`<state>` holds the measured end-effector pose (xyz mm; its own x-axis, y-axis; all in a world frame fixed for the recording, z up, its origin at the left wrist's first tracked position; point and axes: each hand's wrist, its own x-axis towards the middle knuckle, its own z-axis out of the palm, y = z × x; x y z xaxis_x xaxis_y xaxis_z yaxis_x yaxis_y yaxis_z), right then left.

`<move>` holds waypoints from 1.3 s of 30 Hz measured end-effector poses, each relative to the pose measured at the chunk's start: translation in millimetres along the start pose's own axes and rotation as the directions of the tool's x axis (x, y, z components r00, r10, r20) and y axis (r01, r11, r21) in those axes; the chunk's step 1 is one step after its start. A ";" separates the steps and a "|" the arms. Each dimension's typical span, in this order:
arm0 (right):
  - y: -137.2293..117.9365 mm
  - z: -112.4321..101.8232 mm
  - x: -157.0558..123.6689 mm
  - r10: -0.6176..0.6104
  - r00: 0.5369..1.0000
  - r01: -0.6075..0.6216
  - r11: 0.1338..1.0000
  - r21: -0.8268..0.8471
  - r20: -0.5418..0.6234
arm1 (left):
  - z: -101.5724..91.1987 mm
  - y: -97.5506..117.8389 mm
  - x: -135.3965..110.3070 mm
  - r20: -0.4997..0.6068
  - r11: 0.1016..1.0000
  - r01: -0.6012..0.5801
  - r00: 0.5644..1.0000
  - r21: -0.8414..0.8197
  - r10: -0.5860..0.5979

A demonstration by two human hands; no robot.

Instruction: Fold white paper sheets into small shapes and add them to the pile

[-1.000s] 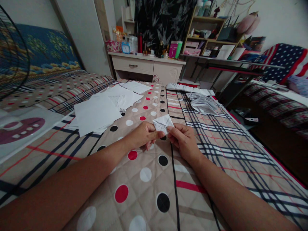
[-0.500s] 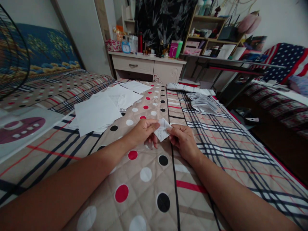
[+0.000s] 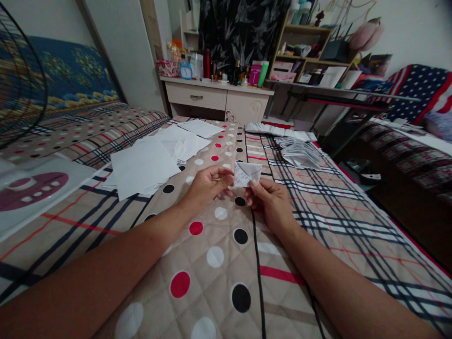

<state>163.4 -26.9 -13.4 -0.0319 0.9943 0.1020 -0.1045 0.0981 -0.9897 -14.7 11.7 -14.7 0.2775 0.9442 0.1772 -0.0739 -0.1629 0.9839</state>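
A small folded piece of white paper [image 3: 247,173] with faint print is held above the quilted bedspread [image 3: 219,263]. My right hand [image 3: 270,203] pinches its lower edge from below. My left hand [image 3: 208,184] has curled fingers touching the paper's left corner. To the left lie loose white sheets [image 3: 143,165]. A pile of folded paper pieces [image 3: 298,153] sits to the far right on the plaid part of the spread.
A fan grille [image 3: 19,80] stands at the left edge with a white and maroon base [image 3: 31,190]. A dresser [image 3: 215,96] crowded with bottles and a clock lies beyond the bed. Shelves [image 3: 310,47] and a second bed [image 3: 416,141] are at the right.
The folded paper has been turned and lifted slightly; it now stands as a wider triangle above my right hand. My left hand has shifted to its left corner.
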 end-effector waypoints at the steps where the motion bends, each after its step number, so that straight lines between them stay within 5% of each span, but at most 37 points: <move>1: 1.3 0.9 -0.2 0.001 0.999 0.001 0.999 -0.048 0.039 | 2.2 -0.3 -0.5 0.033 0.999 -0.017 0.999 0.037 0.015; 5: 8.2 1.9 1.5 -0.067 0.993 0.089 0.969 -0.229 0.102 | 5.0 -3.8 -0.2 0.025 0.949 -0.197 0.980 0.245 0.197; 10: 8.1 -0.5 2.1 -0.386 0.922 0.364 0.830 -0.422 0.035 | 0.8 -6.7 0.3 0.091 0.633 -0.506 0.817 0.585 0.569; 16: -0.5 -0.5 -2.2 -0.566 0.819 0.525 0.669 -0.526 0.098 | 1.0 -5.7 -3.6 0.221 0.466 -0.603 0.734 0.648 0.642; 22: 1.4 -1.3 -1.5 -0.558 0.825 0.521 0.685 -0.509 0.094 | 1.1 -0.7 -6.6 0.189 0.456 -0.608 0.710 0.650 0.678; 30: -3.0 2.2 -6.0 -0.596 0.796 0.555 0.648 -0.521 0.106 | 0.1 2.2 -9.7 0.252 0.307 -0.621 0.648 0.722 0.719; 34: -4.5 3.1 -7.7 -0.614 0.779 0.575 0.620 -0.534 0.125 | 1.1 0.3 -8.8 0.239 0.360 -0.621 0.674 0.697 0.699; 39: -2.9 2.3 -6.7 -0.573 0.811 0.527 0.630 -0.571 0.116 | 2.9 -4.8 -4.8 0.187 0.579 -0.542 0.808 0.609 0.559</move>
<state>161.6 -34.0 -11.1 -0.0810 0.7455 0.6616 0.4848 0.6094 -0.6273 -12.9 7.2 -20.2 0.3619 0.6181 0.6978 0.3900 -0.7803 0.4889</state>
